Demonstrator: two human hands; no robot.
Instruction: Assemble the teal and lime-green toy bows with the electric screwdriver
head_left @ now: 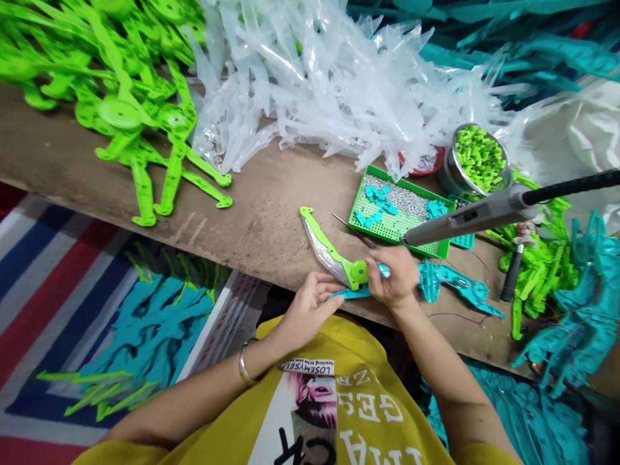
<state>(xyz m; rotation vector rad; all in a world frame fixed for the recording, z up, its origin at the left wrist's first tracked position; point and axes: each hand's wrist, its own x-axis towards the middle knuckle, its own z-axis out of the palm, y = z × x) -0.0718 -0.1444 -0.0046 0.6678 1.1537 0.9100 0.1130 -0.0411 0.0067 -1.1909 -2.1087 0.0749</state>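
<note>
At the near edge of the wooden worktop (271,213), our left hand (310,310) and right hand (394,278) both pinch a curved green and silver toy blade (334,255) at its hub, over a teal plastic piece (349,294). A green tray (402,210) lies just beyond.

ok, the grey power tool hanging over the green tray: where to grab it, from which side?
Grip the grey power tool around its thick grey body, midway between tip and black cable end. It hangs nearly level above the green tray, tip toward the right hand, so come from the near side, probably with that hand.
</note>
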